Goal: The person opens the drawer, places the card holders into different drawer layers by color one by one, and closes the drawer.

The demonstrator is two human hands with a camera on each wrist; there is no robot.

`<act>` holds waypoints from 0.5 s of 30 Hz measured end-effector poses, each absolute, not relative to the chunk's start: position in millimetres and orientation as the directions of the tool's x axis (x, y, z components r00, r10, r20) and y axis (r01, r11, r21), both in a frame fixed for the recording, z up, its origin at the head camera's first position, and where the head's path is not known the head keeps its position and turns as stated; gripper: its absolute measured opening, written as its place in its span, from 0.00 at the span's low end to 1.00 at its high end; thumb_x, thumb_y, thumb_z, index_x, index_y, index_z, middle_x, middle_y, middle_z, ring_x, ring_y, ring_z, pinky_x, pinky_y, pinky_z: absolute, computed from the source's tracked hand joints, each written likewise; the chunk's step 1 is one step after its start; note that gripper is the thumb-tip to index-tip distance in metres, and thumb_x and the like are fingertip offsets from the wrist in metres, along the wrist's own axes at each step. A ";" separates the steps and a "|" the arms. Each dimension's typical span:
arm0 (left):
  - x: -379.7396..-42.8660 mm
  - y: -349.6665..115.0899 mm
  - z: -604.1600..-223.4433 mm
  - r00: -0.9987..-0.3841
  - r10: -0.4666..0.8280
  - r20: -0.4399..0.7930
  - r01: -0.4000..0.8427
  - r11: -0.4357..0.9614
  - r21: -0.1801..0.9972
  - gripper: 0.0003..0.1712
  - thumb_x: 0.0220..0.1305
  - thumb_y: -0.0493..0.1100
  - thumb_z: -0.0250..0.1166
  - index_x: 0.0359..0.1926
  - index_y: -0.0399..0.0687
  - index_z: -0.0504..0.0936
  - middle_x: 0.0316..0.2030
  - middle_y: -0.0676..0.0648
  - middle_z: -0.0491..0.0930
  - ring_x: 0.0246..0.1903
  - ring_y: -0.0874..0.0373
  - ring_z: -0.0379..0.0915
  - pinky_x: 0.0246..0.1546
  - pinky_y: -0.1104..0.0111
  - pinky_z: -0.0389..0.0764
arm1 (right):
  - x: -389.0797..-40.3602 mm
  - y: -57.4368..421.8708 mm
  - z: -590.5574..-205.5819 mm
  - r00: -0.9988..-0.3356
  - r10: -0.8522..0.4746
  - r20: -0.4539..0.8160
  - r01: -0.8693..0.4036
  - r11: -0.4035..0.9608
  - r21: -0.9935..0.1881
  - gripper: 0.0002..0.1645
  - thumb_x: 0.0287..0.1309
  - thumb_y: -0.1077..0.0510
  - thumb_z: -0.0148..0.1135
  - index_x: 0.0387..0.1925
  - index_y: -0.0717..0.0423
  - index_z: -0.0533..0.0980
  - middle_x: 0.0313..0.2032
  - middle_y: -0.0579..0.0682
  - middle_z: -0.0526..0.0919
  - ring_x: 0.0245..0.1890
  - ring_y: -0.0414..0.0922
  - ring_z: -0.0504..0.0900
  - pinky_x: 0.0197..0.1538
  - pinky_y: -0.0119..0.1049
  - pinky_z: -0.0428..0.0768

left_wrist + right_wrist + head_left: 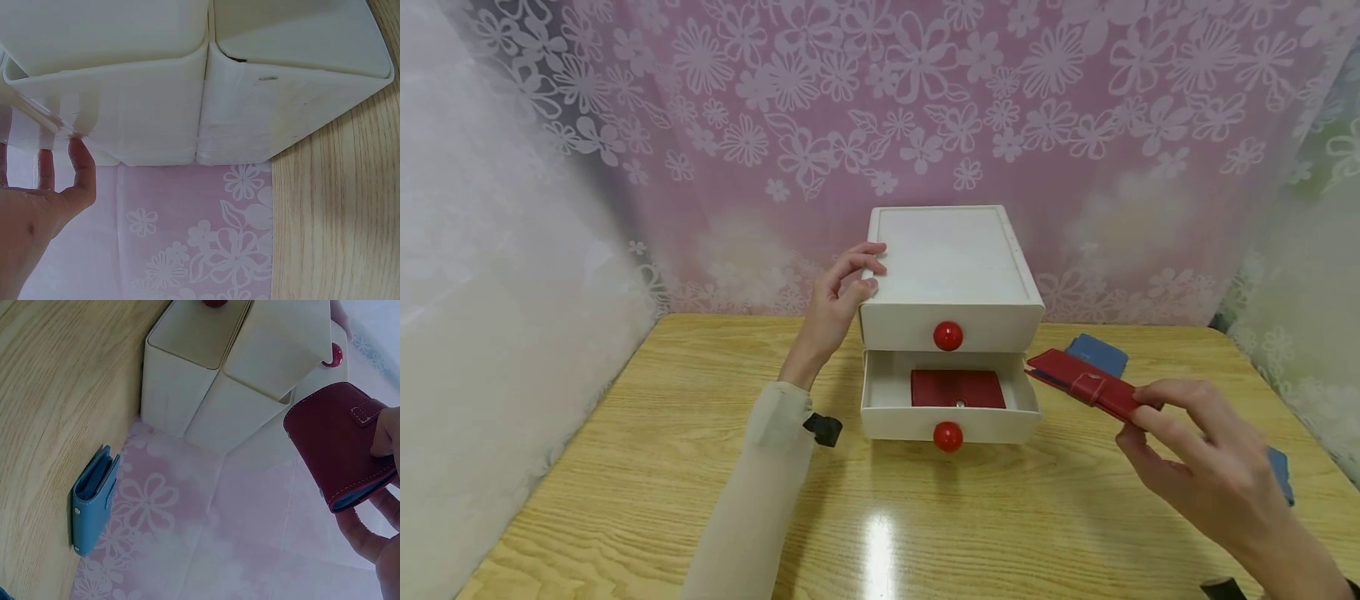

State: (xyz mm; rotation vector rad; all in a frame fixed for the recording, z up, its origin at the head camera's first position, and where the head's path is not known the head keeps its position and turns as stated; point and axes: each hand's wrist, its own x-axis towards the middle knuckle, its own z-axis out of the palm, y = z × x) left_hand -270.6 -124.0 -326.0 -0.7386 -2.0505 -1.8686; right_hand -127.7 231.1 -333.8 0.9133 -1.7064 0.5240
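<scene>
A white drawer box (951, 254) with round red knobs stands on the table. Its upper drawer front is flush, while a lower drawer (880, 423) is pulled out. Inside the lower drawer lies a red wallet (957, 389) with a snap. My left hand (838, 296) rests its fingertips against the box's upper left side; in the left wrist view the fingers (83, 169) touch the white wall. To the right of the drawer, my right hand (1213, 454) pinches another red wallet (1086, 383) by one end, between thumb and fingers, above the table. Its strap shows in the right wrist view.
A blue wallet (1097, 354) lies behind the held wallet, right of the box. Another blue wallet (1281, 475) is partly hidden by my right hand. The wooden table (647, 467) ends at a pink flowered curtain (820, 100) behind the box.
</scene>
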 end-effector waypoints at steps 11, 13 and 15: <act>-269.4 -123.8 -325.7 -0.830 0.185 0.526 0.541 0.040 0.840 0.18 0.65 0.44 0.52 0.48 0.37 0.79 0.69 0.47 0.73 0.75 0.57 0.60 0.76 0.47 0.59 | -126.5 226.2 -333.5 -0.128 -0.329 0.935 -0.810 0.580 0.093 0.24 0.72 0.48 0.56 0.26 0.63 0.78 0.29 0.64 0.80 0.29 0.52 0.74 0.62 0.17 0.67; -269.6 -123.8 -326.0 -0.831 0.183 0.526 0.541 0.045 0.840 0.18 0.65 0.44 0.52 0.48 0.38 0.79 0.69 0.47 0.73 0.75 0.57 0.60 0.76 0.47 0.59 | -126.8 224.5 -333.3 -0.123 -0.330 0.936 -0.810 0.578 0.097 0.24 0.72 0.48 0.56 0.26 0.62 0.78 0.29 0.63 0.80 0.29 0.51 0.75 0.61 0.17 0.68; -269.7 -123.9 -326.1 -0.832 0.182 0.525 0.540 0.048 0.840 0.18 0.65 0.44 0.52 0.48 0.38 0.79 0.69 0.47 0.73 0.75 0.57 0.61 0.76 0.46 0.59 | -127.5 222.5 -332.9 -0.114 -0.329 0.937 -0.814 0.572 0.102 0.23 0.72 0.48 0.56 0.27 0.61 0.78 0.29 0.63 0.80 0.29 0.50 0.75 0.59 0.17 0.69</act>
